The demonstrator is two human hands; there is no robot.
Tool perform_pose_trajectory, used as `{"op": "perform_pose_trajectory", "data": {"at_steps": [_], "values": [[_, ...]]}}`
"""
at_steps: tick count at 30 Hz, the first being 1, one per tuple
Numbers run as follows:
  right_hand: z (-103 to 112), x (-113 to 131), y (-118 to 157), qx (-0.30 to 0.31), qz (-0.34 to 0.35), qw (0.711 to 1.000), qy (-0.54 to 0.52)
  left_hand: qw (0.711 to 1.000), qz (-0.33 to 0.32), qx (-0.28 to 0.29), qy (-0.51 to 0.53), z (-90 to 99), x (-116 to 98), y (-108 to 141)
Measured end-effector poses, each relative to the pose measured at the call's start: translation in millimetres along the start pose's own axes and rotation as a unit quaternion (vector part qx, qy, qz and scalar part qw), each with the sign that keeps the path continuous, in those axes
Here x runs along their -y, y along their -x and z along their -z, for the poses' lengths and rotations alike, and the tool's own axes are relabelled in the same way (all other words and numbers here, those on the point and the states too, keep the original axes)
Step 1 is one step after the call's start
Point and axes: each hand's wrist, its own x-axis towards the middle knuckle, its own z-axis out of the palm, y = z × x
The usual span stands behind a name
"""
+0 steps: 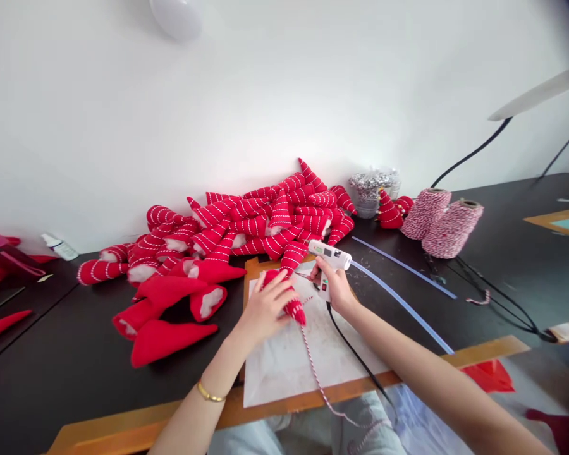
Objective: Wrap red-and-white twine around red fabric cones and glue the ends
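Note:
My left hand [264, 309] is curled over a small red stuffed felt cone [294, 309], pressing it near the white sheet [277, 373]. White stitch-like marks show at the cone's tip, and red-and-white twisted cord [313, 363] trails from there down toward my lap. In my right hand [334, 287] is a white hot glue gun [330, 254], gripped by its handle with the nozzle pointing left at the cone. A long clear glue stick [403, 303] sticks out of the gun's back. Whether the nozzle touches the felt I cannot tell.
Behind my hands lies a heap of cord-wrapped red cones [265, 218]. Plain red cones [171, 341] lie to the left. Cord spools [452, 230], a loose glue stick [403, 267] and a tub of silver material [367, 196] stand or lie right. The gun's black cable [353, 354] crosses the sheet.

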Motion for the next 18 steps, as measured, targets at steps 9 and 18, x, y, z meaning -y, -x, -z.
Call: {"op": "perform_pose_trajectory", "data": {"at_steps": [9,18], "values": [[-1,-2,11,0.102,0.009,0.993,0.054,0.868,0.301,-0.227,0.322,-3.4,24,-4],[-3,8,30,0.198,0.005,0.964,0.175,0.815,0.307,-0.246,0.425,-9.6,22,-3]]}}
